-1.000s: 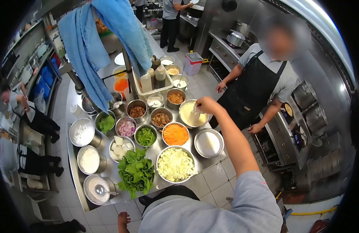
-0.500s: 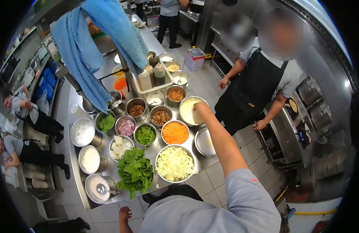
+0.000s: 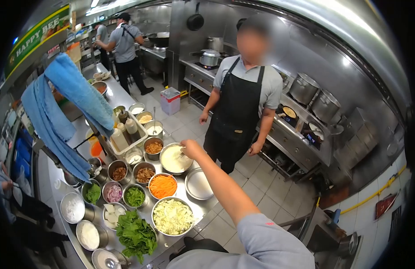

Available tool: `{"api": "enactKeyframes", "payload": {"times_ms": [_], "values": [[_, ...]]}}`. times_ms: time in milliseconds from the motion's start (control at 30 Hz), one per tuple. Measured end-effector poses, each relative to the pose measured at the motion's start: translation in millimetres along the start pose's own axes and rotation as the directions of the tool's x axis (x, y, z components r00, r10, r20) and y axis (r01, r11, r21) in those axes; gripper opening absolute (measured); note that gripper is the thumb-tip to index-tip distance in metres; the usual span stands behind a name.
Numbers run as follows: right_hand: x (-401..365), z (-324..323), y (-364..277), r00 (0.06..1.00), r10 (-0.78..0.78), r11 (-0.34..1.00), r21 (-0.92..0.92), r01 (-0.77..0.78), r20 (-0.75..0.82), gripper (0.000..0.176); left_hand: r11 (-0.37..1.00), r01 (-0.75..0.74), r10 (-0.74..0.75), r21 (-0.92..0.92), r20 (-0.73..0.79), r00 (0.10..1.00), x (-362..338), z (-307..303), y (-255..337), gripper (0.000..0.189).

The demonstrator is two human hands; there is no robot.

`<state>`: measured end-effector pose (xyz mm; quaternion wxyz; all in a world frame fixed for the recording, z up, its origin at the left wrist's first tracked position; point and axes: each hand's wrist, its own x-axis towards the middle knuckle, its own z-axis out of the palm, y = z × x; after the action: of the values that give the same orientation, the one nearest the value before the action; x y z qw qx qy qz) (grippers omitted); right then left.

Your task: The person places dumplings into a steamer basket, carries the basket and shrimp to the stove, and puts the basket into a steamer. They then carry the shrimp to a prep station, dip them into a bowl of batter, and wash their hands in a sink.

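Observation:
My right hand point(image 3: 189, 149) is closed at the right rim of a metal bowl of pale yellow batter point(image 3: 173, 158). It grips a utensil whose metal end dips into the batter. My left hand is outside the view. Near the bowl stand a bowl of shredded carrot point(image 3: 163, 186), a bowl of chopped cabbage point(image 3: 173, 217), a round metal lid or tray point(image 3: 200, 183) and a small bowl of brown food point(image 3: 153, 146).
Across the table's corner stands a person in a black apron point(image 3: 234, 112). Blue towels point(image 3: 79, 89) hang from a rail at the left. Leafy greens point(image 3: 136, 235) lie at the front edge. Stoves with pots point(image 3: 304, 88) line the right wall.
The view has tilted up and swung right, so the table sits lower and farther left. My right hand stays at the batter bowl. My left hand has left the view.

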<state>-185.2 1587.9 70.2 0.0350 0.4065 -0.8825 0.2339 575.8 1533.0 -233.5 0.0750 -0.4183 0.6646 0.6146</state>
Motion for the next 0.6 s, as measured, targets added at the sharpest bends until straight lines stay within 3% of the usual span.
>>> {"api": "enactKeyframes", "payload": {"times_ms": [33, 67, 100, 133, 200, 233, 267, 300, 333, 367, 400, 433, 533, 600], "values": [[-20.6, -10.9, -7.4, 0.994, 0.105, 0.94, 0.321, -0.112, 0.04, 0.023, 0.94, -0.295, 0.292, 0.173, 0.045, 0.955, 6.5, -6.2, -0.9, 0.044], [-45.5, -19.8, -18.2, 0.976, 0.189, 0.764, 0.609, -0.215, 0.108, 0.026, 0.823, -0.512, 0.504, 0.246, 0.102, 0.858, 11.6, -11.8, -3.2, 0.046], [-75.4, -31.3, -32.1, 0.953, 0.273, 0.578, 0.77, -0.27, 0.13, 0.028, 0.965, -0.226, 0.21, 0.129, 0.127, 0.969, 32.0, -12.1, -0.4, 0.041], [-102.0, -44.4, -36.6, 0.928, 0.338, 0.368, 0.885, -0.286, 0.159, 0.03, 0.993, 0.115, -0.113, 0.0, 0.175, 0.978, 53.0, -10.9, 6.7, 0.037], [-167.1, -58.3, -37.2, 0.846, 0.512, -0.08, 0.988, -0.13, 0.152, 0.032, 0.921, 0.386, -0.353, -0.052, 0.305, 0.884, 85.2, -11.4, 23.0, 0.03], [-207.7, -62.0, -28.2, 0.825, 0.547, -0.223, 0.975, -0.021, 0.143, 0.031, 0.891, 0.45, -0.398, -0.051, 0.386, 0.832, 98.5, -11.0, 28.5, 0.027], [-250.9, -63.2, -14.8, 0.826, 0.559, -0.283, 0.952, 0.114, 0.067, 0.026, 0.828, 0.52, -0.295, -0.211, 0.625, 0.723, 105.9, -12.8, 30.2, 0.027], [-294.6, -65.5, 9.2, 0.904, 0.425, -0.414, 0.876, 0.247, -0.053, 0.022, 0.694, 0.657, -0.155, -0.296, 0.829, 0.538, 112.4, -15.0, 30.0, 0.027], [-336.9, -86.5, 8.9, 0.84, 0.539, -0.444, 0.827, 0.345, -0.061, 0.017, 0.564, 0.784, -0.015, -0.259, 0.946, 0.323, 118.2, -17.2, 28.2, 0.026], [-379.3, -107.2, 9.3, 0.747, 0.663, -0.473, 0.746, 0.469, -0.05, 0.005, 0.743, 0.602, -0.111, -0.293, 0.833, 0.542, 113.8, -7.5, 23.3, 0.027], [-417.7, -125.6, 13.5, 0.666, 0.735, -0.38, 0.736, 0.56, -0.127, 0.004, 0.906, 0.393, -0.206, -0.158, 0.645, 0.736, 109.3, 3.1, 20.9, 0.027], [-446.5, -130.6, 12.4, 0.574, 0.794, -0.283, 0.717, 0.638, -0.197, 0.008, 0.958, 0.278, -0.279, 0.067, 0.424, 0.861, 105.1, 12.7, 18.2, 0.028], [-468.0, -153.8, -49.6, 0.63, 0.736, -0.308, 0.705, 0.638, -0.249, 0.016, 0.965, 0.251, -0.255, 0.07, 0.454, 0.854, 101.3, 25.2, 18.9, 0.028], [-459.5, -149.3, -97.0, 0.732, 0.678, -0.453, 0.741, 0.495, -0.074, 0.016, 0.983, 0.164, -0.185, 0.087, 0.421, 0.888, 97.5, 38.8, 35.6, 0.029]]}}
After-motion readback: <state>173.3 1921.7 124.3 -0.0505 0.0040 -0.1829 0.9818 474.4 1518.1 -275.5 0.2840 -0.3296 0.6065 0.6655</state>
